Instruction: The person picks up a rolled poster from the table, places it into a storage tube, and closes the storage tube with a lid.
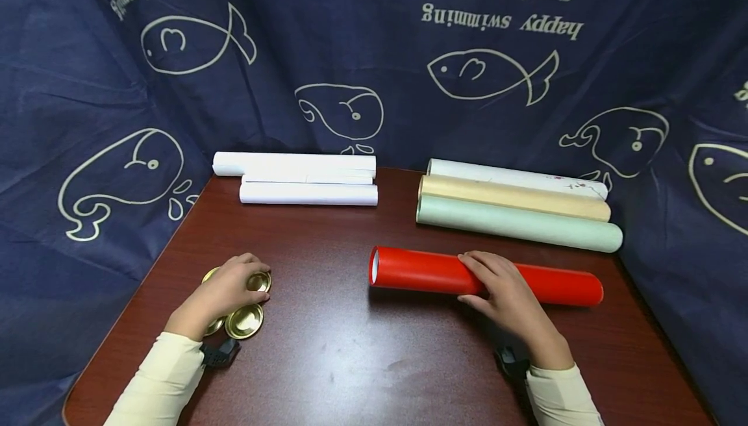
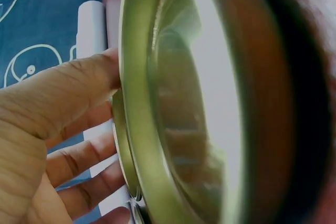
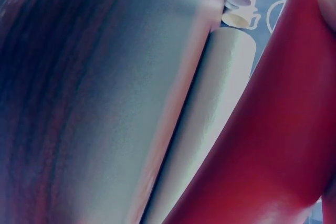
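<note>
L hand (image 1: pixel 224 293) grips gold lids (image 1: pixel 244 321); R hand (image 1: pixel 502 289) clasps red tube (image 1: pixel 421 270) mid-table.

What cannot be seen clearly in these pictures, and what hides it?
- Gold lids: head view, the left hand covers most, so their number is unclear.
- Red tube: head view, the right hand hides its middle; whether its far end is capped cannot be told.
- Table: right wrist view, blurred, too close.
- White paper rolls: left wrist view, mostly hidden behind the lid rim.

Brown table (image 1: pixel 350 361), navy fish-print cloth (image 1: pixel 374 56)
</note>
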`<action>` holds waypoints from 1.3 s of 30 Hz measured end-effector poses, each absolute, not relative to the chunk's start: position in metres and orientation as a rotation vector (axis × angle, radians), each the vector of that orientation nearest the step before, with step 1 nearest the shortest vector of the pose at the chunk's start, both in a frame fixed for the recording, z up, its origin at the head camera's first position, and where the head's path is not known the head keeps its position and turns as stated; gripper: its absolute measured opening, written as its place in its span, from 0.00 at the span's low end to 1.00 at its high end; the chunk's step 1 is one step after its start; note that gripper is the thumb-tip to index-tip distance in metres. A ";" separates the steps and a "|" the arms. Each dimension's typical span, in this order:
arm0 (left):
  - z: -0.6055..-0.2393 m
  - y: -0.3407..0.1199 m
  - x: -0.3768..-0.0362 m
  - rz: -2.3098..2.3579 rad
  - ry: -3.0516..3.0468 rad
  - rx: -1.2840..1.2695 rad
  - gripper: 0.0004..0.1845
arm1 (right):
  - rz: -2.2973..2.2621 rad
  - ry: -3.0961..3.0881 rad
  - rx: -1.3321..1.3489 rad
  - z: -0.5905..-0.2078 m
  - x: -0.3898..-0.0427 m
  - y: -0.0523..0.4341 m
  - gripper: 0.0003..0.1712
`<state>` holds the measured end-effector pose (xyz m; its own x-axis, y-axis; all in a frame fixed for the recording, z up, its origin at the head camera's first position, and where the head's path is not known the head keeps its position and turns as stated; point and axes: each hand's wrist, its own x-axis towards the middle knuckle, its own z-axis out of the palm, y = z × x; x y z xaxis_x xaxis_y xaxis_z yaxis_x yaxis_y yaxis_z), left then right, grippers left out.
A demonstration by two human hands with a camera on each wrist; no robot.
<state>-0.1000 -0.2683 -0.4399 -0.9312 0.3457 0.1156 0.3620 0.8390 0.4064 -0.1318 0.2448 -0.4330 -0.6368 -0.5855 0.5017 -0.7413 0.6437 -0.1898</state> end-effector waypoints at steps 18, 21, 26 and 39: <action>-0.419 -0.232 -0.104 -0.943 -2.786 -0.670 0.22 | 0.521 -2.451 1.055 -0.432 -0.133 0.245 0.43; -0.418 -0.217 -0.104 -1.076 -2.706 -0.740 0.22 | 0.523 -2.446 1.062 -0.433 -0.133 0.245 0.43; -0.428 -0.190 -0.105 -1.311 -2.595 -0.794 0.25 | 0.523 -2.450 1.069 -0.437 -0.130 0.245 0.43; -0.430 -0.125 -0.118 -1.798 -2.281 -0.825 0.28 | 0.525 -2.418 1.068 -0.439 -0.131 0.244 0.43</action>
<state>-0.1177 -0.1248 -0.4303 -0.8438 0.3384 0.4165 0.4840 0.1445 0.8631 -0.1307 0.2443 -0.4389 -0.6031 -0.5924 0.5342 -0.7606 0.6289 -0.1614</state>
